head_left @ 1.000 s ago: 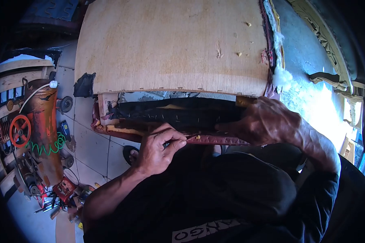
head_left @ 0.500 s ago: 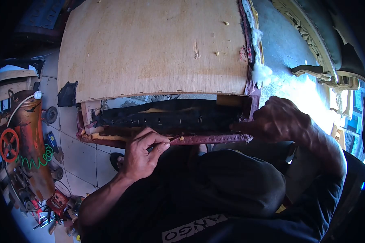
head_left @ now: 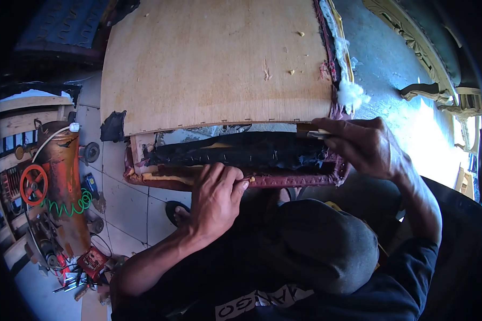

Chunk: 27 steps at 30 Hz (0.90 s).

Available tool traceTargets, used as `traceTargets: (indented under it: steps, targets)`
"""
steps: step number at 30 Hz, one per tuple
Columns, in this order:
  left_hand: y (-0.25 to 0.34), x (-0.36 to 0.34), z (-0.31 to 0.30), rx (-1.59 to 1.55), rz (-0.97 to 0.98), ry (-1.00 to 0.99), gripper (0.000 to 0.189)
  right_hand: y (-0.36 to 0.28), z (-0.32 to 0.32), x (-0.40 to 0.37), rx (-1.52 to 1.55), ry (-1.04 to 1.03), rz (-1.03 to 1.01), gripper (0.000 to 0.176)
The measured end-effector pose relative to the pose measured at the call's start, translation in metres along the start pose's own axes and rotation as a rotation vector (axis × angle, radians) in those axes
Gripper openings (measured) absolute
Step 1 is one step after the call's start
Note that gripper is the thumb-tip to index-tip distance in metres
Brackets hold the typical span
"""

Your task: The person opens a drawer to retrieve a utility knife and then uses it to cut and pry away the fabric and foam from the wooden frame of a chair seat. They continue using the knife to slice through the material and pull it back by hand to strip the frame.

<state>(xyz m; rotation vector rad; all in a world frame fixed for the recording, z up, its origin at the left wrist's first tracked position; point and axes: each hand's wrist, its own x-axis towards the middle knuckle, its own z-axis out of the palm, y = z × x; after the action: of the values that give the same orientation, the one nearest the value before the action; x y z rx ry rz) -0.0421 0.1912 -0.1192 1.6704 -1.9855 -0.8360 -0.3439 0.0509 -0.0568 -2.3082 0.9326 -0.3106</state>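
Observation:
A wooden frame with a pale plywood panel [head_left: 214, 69] stands before me. Its near rail is wrapped in maroon covering [head_left: 289, 181]. My left hand [head_left: 217, 195] grips the edge of that covering, with thumb and fingers pressed together. Over the right end of the frame, my right hand [head_left: 367, 144] is closed on a small tool [head_left: 318, 134] with a metallic part; what kind it is I cannot tell. Between panel and rail runs black fabric [head_left: 241, 150] with several staples in it. White stuffing [head_left: 352, 95] sticks out at the panel's right edge.
At the left stands a rusty orange tank [head_left: 59, 176] with a red wheel [head_left: 34, 184] and a green coiled hose [head_left: 69, 206]. Hand tools [head_left: 75, 278] lie on the floor below it. Carved furniture [head_left: 423, 59] is at the upper right.
My right hand has moved up from the rail's right end, and the tool now shows in it. My left hand stays at the covering, its fingers curled further over. The whole view has shifted slightly.

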Motion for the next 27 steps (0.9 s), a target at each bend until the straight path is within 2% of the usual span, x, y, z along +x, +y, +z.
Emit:
traceTargets:
  steps: [1,2,4,5,7,15,17,20,22,26,27]
  targets:
    - [0.001,0.000,0.000,-0.020,-0.028,0.000,0.012,0.002,0.012,-0.001,0.031,0.001,0.013,0.035]
    - [0.000,0.001,0.000,-0.004,-0.032,-0.003,0.012,0.004,0.025,-0.001,0.014,0.040,-0.061,0.036]
    - [-0.001,0.004,0.000,0.012,-0.042,-0.058,0.014,-0.001,0.030,-0.005,-0.107,-0.072,0.061,0.036]
    - [-0.001,0.006,0.003,0.013,-0.055,-0.073,0.014,0.000,0.035,-0.004,-0.096,-0.072,0.059,0.036]
    - [0.001,0.008,0.005,0.053,-0.052,-0.095,0.014,0.002,0.046,-0.004,-0.144,0.119,-0.015,0.036]
    - [0.003,0.002,0.005,0.077,-0.035,-0.111,0.014,0.002,0.044,-0.005,-0.303,0.008,-0.008,0.034]
    - [0.001,0.004,0.000,0.059,-0.044,-0.128,0.015,-0.001,0.049,-0.004,-0.293,0.066,0.030,0.033]
    - [-0.002,0.016,-0.007,0.060,-0.002,-0.100,0.014,-0.004,0.050,-0.001,-0.269,0.102,0.038,0.031]
    - [0.000,0.022,-0.012,0.125,0.258,-0.077,0.013,-0.004,0.051,-0.001,-0.263,0.098,0.056,0.030]
    - [-0.013,0.023,-0.003,0.050,0.314,-0.135,0.015,-0.010,0.051,-0.004,-0.179,0.173,0.081,0.027]
    - [-0.018,0.022,0.006,0.051,0.372,-0.073,0.012,-0.011,0.051,-0.004,-0.187,0.181,0.081,0.027]
